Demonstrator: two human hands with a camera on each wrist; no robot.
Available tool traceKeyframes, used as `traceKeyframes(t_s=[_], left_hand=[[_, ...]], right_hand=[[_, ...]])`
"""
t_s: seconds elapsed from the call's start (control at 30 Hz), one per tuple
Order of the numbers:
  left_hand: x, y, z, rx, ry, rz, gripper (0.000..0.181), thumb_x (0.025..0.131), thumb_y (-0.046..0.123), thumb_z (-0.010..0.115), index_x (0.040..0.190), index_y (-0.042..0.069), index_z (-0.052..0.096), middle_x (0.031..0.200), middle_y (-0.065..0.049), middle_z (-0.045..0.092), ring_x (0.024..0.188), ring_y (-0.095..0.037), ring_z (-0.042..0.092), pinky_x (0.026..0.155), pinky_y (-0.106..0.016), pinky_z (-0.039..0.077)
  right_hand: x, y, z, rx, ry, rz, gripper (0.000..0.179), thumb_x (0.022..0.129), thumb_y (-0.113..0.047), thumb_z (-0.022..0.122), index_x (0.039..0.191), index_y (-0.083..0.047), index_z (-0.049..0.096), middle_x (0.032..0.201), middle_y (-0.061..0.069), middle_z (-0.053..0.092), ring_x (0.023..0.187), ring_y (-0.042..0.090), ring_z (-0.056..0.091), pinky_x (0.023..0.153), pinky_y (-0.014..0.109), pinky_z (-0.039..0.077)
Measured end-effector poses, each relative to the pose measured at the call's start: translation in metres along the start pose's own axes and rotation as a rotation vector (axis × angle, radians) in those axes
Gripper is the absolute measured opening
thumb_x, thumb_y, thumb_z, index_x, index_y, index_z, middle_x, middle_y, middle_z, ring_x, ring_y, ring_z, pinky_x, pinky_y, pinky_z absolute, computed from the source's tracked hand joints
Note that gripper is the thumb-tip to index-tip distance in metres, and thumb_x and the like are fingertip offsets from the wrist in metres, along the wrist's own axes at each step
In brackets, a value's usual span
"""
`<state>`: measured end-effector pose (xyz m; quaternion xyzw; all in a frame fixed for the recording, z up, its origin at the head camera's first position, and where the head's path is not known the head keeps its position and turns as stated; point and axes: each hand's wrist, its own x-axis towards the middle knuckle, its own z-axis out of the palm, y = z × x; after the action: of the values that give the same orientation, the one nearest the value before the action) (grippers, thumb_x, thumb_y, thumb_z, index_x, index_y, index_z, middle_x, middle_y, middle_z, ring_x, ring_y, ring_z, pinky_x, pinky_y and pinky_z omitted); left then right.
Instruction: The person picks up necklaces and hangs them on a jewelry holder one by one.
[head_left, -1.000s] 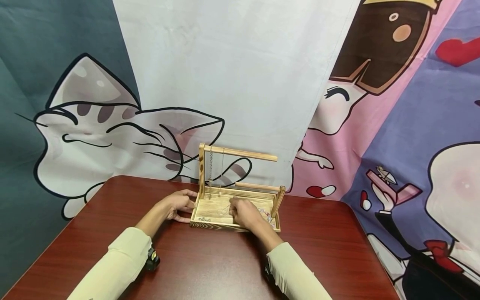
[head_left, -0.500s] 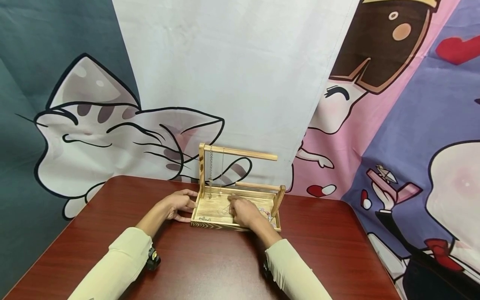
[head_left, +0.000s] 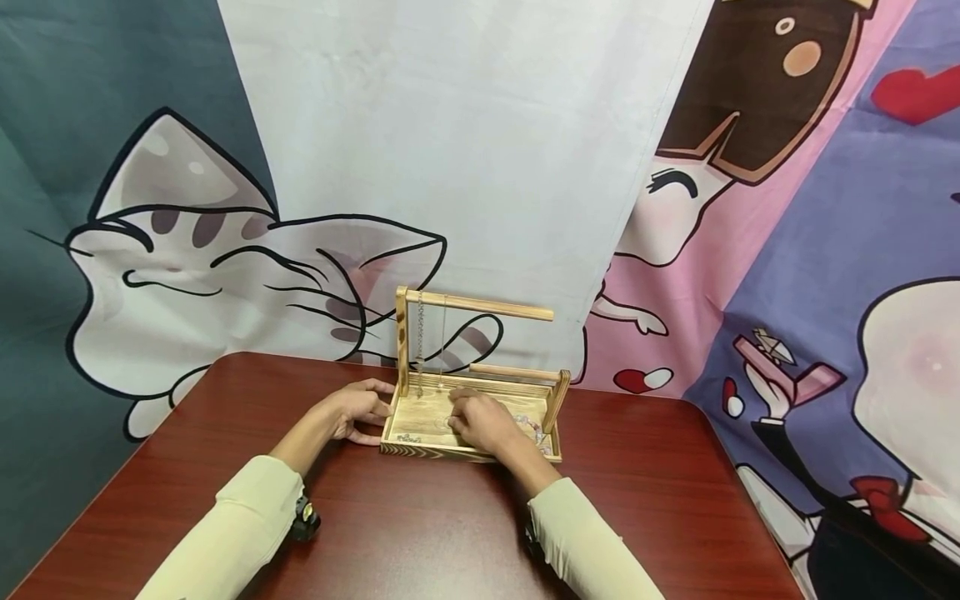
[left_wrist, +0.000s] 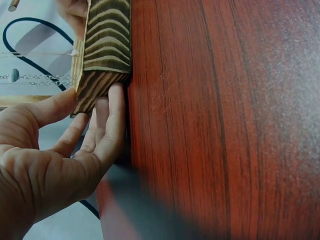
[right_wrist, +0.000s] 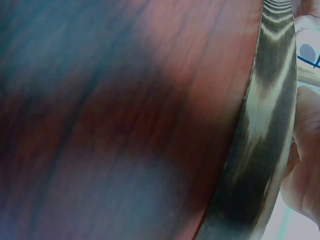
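Note:
A wooden jewelry stand (head_left: 472, 454) stands on the table, its shallow tray below two horizontal rods. My left hand (head_left: 363, 410) grips the tray's left end; in the left wrist view its thumb (left_wrist: 57, 107) lies at the rim and its fingers (left_wrist: 117, 117) against the outer wall. My right hand (head_left: 483, 425) is down inside the tray, fingers bent over a thin fine necklace (head_left: 441, 424). Its fingertips are partly hidden, so whether they pinch the necklace is unclear. In the right wrist view, part of that hand (right_wrist: 306, 170) shows behind the tray's front wall (right_wrist: 265, 100).
A chain necklace (head_left: 421, 333) and a finer necklace (head_left: 444, 342) hang from the upper rod (head_left: 487, 307). A small heap of chain (head_left: 408, 438) lies in the tray's front left corner, beaded jewelry (head_left: 534, 427) at its right. A printed cloth (head_left: 465, 167) hangs behind the red-brown table (head_left: 420, 533).
My right hand has shifted slightly left in the tray, over the fine necklace, with thumb and index finger now further apart. My left hand has stayed on the tray's end.

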<state>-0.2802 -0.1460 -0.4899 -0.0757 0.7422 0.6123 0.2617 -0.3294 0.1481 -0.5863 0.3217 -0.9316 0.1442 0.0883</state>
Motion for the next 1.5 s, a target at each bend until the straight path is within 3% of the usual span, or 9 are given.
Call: traceKeyframes(t_s=[0.33, 0.47, 0.57, 0.63, 0.87, 1.03, 1.23, 1.3, 1.5], left_hand=[[-0.002, 0.001, 0.000, -0.013, -0.009, 0.005, 0.062, 0.106, 0.001, 0.063, 0.164, 0.004, 0.040, 0.133, -0.020, 0.073, 0.118, -0.027, 0.072, 0.085, -0.045, 0.070], [-0.002, 0.001, -0.001, -0.015, -0.010, 0.009, 0.063, 0.105, 0.000, 0.063, 0.164, 0.004, 0.039, 0.141, -0.023, 0.070, 0.123, -0.030, 0.071, 0.085, -0.045, 0.070], [-0.001, 0.001, -0.001, -0.016, -0.012, 0.007, 0.063, 0.105, 0.000, 0.063, 0.164, 0.004, 0.039, 0.142, -0.023, 0.070, 0.124, -0.030, 0.071, 0.085, -0.045, 0.070], [0.000, 0.001, -0.001, -0.018, -0.012, 0.004, 0.063, 0.105, 0.001, 0.063, 0.164, 0.005, 0.040, 0.141, -0.023, 0.070, 0.123, -0.029, 0.071, 0.085, -0.045, 0.070], [0.000, 0.001, -0.002, -0.007, -0.008, 0.004, 0.062, 0.106, 0.001, 0.063, 0.164, 0.004, 0.040, 0.139, -0.022, 0.071, 0.121, -0.028, 0.072, 0.085, -0.045, 0.070], [0.000, 0.000, -0.002, -0.001, -0.004, 0.003, 0.063, 0.105, 0.001, 0.063, 0.164, 0.004, 0.040, 0.139, -0.022, 0.071, 0.119, -0.027, 0.072, 0.084, -0.045, 0.070], [0.001, -0.001, -0.001, -0.004, -0.008, 0.001, 0.062, 0.106, 0.001, 0.063, 0.164, 0.004, 0.040, 0.139, -0.022, 0.072, 0.117, -0.026, 0.073, 0.084, -0.045, 0.070], [0.001, -0.001, -0.001, -0.003, -0.010, 0.001, 0.063, 0.106, 0.002, 0.063, 0.164, 0.004, 0.040, 0.134, -0.021, 0.073, 0.116, -0.026, 0.073, 0.084, -0.045, 0.070], [0.001, 0.000, -0.003, -0.007, -0.017, -0.001, 0.063, 0.106, 0.001, 0.063, 0.164, 0.004, 0.040, 0.131, -0.019, 0.074, 0.117, -0.027, 0.073, 0.086, -0.047, 0.070]], right_hand=[[0.012, 0.001, 0.011, -0.102, 0.004, -0.079, 0.009, 0.100, -0.019, 0.073, 0.091, -0.023, 0.072, 0.152, -0.002, 0.073, 0.129, 0.020, 0.077, 0.095, 0.031, 0.068], [0.017, 0.002, 0.013, -0.160, -0.036, -0.100, 0.005, 0.101, -0.021, 0.067, 0.096, -0.022, 0.067, 0.155, -0.003, 0.066, 0.103, 0.019, 0.079, 0.073, 0.026, 0.065], [0.016, 0.002, 0.011, -0.146, -0.064, -0.096, 0.005, 0.102, -0.020, 0.064, 0.098, -0.020, 0.067, 0.156, -0.001, 0.063, 0.094, 0.020, 0.077, 0.067, 0.029, 0.064], [0.014, 0.003, 0.009, -0.112, -0.068, -0.091, 0.006, 0.103, -0.018, 0.063, 0.101, -0.019, 0.069, 0.155, -0.001, 0.064, 0.096, 0.020, 0.078, 0.070, 0.031, 0.065], [0.005, 0.001, -0.008, 0.059, -0.043, -0.069, 0.010, 0.104, -0.018, 0.072, 0.095, -0.019, 0.076, 0.152, 0.003, 0.072, 0.139, 0.028, 0.072, 0.108, 0.040, 0.065], [0.001, -0.009, -0.029, 0.105, -0.061, -0.099, 0.012, 0.104, -0.015, 0.076, 0.092, -0.016, 0.079, 0.148, 0.009, 0.076, 0.136, 0.032, 0.074, 0.109, 0.045, 0.066], [0.007, 0.014, 0.010, -0.070, -0.006, -0.166, 0.008, 0.100, -0.013, 0.068, 0.100, -0.020, 0.070, 0.147, 0.003, 0.073, 0.112, 0.018, 0.079, 0.093, 0.027, 0.067], [0.005, 0.010, 0.004, -0.095, -0.008, -0.166, 0.007, 0.101, -0.014, 0.067, 0.106, -0.017, 0.071, 0.149, 0.004, 0.071, 0.111, 0.017, 0.078, 0.093, 0.028, 0.067], [-0.005, -0.010, -0.034, 0.160, -0.062, -0.087, 0.017, 0.114, -0.021, 0.058, 0.111, -0.010, 0.070, 0.148, 0.012, 0.069, 0.131, 0.029, 0.072, 0.115, 0.043, 0.061]])
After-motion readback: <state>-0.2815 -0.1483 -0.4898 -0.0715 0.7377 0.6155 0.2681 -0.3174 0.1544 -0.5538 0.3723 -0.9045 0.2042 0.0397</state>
